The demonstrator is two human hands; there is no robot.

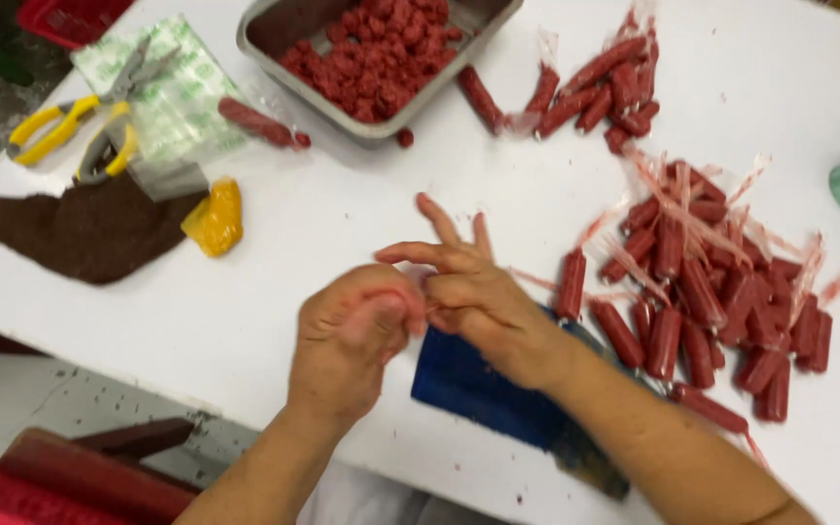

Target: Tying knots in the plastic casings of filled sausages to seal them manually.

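Risk first — the left hand (pixel 354 331) and right hand (pixel 473 292) met above the white table (pixel 342 224), blurred by motion; whatever small piece sat between them could slip, a judgement only. Left fingers (pixel 381 316) were curled into a fist, contents hidden. Right thumb and forefinger pinched toward it, other fingers (pixel 439 222) splayed toward 12 o'clock; cannot tell what they gripped. The pile of wrapped red sausages (pixel 712 292) lay at 3 o'clock, near — a metal tray (pixel 274 49) of red pieces at 12, a blue cloth (pixel 469 384) beneath the right wrist.
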